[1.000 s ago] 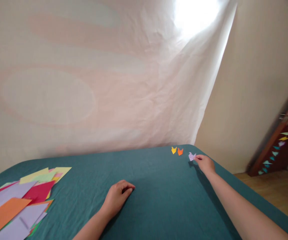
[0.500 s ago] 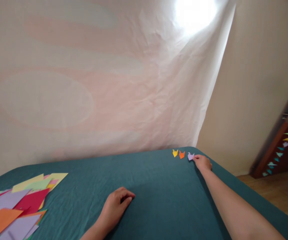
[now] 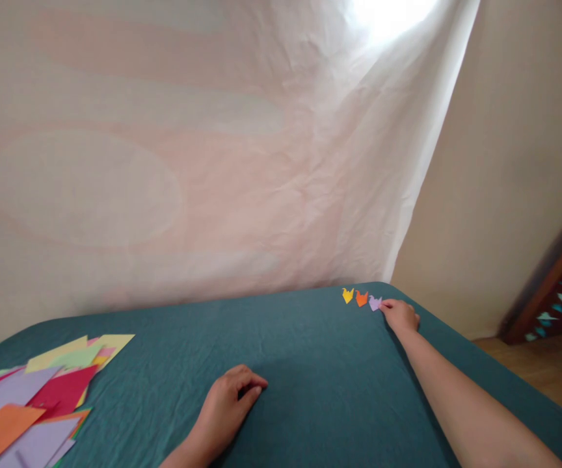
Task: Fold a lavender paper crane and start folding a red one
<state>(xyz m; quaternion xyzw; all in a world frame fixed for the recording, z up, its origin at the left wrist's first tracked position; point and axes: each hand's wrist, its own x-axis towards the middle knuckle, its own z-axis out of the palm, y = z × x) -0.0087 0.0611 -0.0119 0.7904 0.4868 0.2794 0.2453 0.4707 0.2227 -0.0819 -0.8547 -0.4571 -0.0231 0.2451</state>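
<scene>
My right hand reaches to the far right corner of the teal-covered table, its fingertips pinched on a small lilac folded paper bird. That bird stands in a row with an orange paper bird and a yellow paper bird to its left. My left hand rests on the cloth near the front middle, fingers loosely curled with nothing in them.
A loose pile of coloured paper sheets lies at the table's left edge. A white sheet hangs behind the table. At the right, a brown door carries a string of paper birds.
My right hand slid the lilac bird leftwards until it stands close beside the orange one. The left hand stayed in place.
</scene>
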